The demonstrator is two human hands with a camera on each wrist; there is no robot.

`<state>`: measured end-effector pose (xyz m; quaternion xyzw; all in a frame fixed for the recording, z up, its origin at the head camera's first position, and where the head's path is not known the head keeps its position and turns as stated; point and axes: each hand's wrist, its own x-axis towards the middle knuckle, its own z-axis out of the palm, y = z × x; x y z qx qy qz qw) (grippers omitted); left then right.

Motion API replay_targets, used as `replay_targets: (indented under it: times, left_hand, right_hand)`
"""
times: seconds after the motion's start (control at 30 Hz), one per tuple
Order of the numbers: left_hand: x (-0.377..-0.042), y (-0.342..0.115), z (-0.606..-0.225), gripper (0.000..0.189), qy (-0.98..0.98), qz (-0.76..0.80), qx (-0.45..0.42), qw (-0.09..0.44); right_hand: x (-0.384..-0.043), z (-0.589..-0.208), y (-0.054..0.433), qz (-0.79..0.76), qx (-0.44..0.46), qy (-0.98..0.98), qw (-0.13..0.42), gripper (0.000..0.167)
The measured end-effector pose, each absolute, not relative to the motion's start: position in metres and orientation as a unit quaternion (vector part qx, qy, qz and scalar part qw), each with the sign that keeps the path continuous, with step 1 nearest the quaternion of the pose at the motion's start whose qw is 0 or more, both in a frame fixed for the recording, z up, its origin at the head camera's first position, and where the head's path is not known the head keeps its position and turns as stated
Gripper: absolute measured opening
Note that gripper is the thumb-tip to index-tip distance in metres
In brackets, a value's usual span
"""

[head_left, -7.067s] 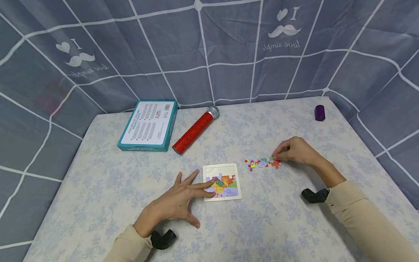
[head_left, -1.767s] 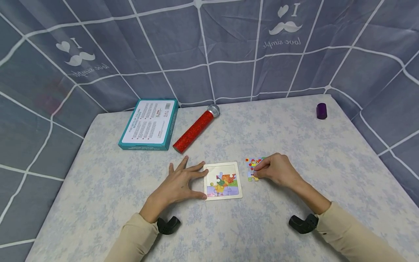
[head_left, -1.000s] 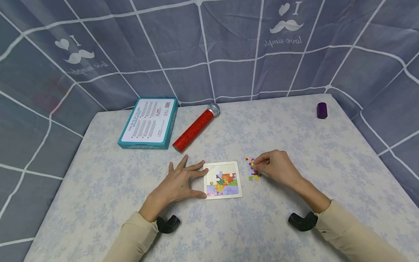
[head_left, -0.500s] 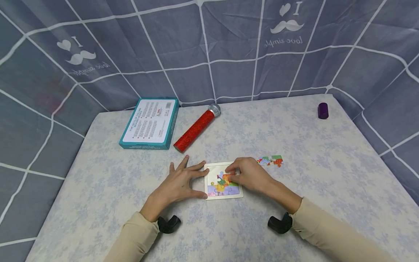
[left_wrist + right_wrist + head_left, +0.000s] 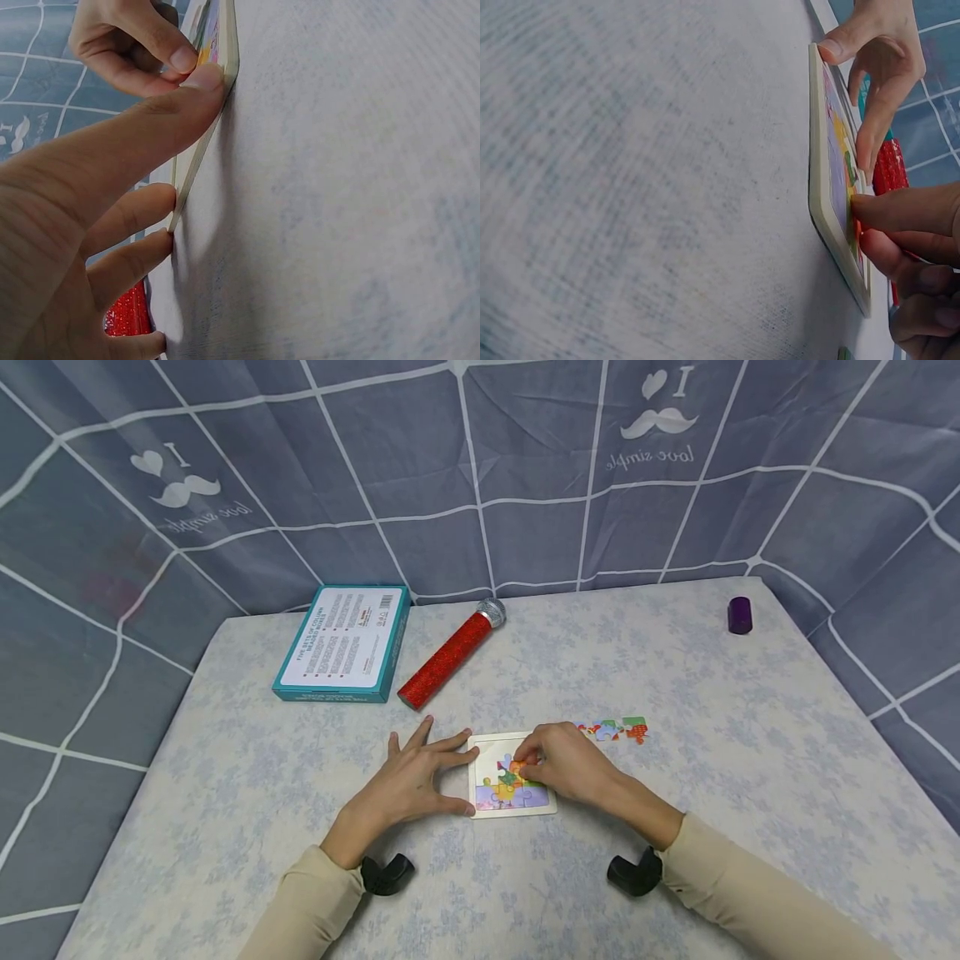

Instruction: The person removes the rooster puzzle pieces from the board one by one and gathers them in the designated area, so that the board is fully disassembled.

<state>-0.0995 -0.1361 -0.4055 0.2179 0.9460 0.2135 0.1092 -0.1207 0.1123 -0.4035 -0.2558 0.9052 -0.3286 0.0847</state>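
A square puzzle tray (image 5: 513, 813) with a pale rim lies on the table, its lower part filled with colourful joined pieces (image 5: 498, 795). My left hand (image 5: 401, 789) is spread at the tray's left side. Its thumb touches the near left corner, and two fingertips rest at the left edge. Over the tray's right half, my right hand (image 5: 573, 764) pinches a puzzle piece between thumb and forefinger, low against the orange part of the picture. The fingers mostly hide that piece. Beyond the right hand, several loose pieces (image 5: 609, 729) lie in a row, partly covered by it.
A red glittery microphone (image 5: 450, 660) lies behind the tray, beside a teal and white box (image 5: 341, 643). A small purple cylinder (image 5: 739, 615) stands near the far right corner. Grey-blue checked curtains (image 5: 525, 543) hang along the table's back and sides.
My right hand has come left from the loose pieces to the tray with a puzzle piece, then shifted slightly there. My left hand earlier lay across the puzzle and now holds the tray's left edge.
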Motion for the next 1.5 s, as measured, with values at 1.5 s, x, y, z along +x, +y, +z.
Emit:
replay_targets:
  times: [1.5]
  left_hand:
    - [-0.1,-0.136,-0.407,0.079,0.944,0.224,0.218,0.109]
  right_hand:
    - [-0.124,-0.407,0.173,-0.533,-0.108,0.811,0.217,0.022]
